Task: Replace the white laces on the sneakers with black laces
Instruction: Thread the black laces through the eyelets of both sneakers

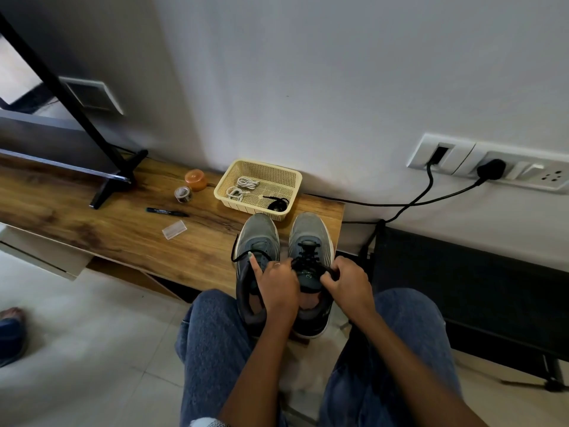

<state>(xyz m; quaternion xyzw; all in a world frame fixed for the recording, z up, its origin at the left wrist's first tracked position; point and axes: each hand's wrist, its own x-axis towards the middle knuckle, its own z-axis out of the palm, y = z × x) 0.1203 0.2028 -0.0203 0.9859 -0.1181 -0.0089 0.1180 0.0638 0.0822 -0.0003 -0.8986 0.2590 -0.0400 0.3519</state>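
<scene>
You're deep in the lacing now: the right sneaker point(311, 241) stands on the wooden bench point(129, 235) with a black lace point(308, 257) already threaded up its eyelets, and both your hands are at its tongue. Your right hand point(346, 280) is curled tight, pinching a lace end by the top eyelets; your left hand point(277, 282) grips the other end with its lower fingers while the index finger point(255, 265) points out straight over the left sneaker point(257, 241). That left shoe sits just beside its mate, and a second black lace point(238, 252) lies loose across it and down its outer side, seemingly not threaded yet. The white laces point(241, 188) lie coiled in the yellow basket point(292, 180) behind the toes, next to a dark bundle point(277, 204) I can't make out clearly. So, to my eye, one shoe is nearly done. Your next move calls for even tension on both ends, then a snug knot, before you turn to the left sneaker.
</scene>
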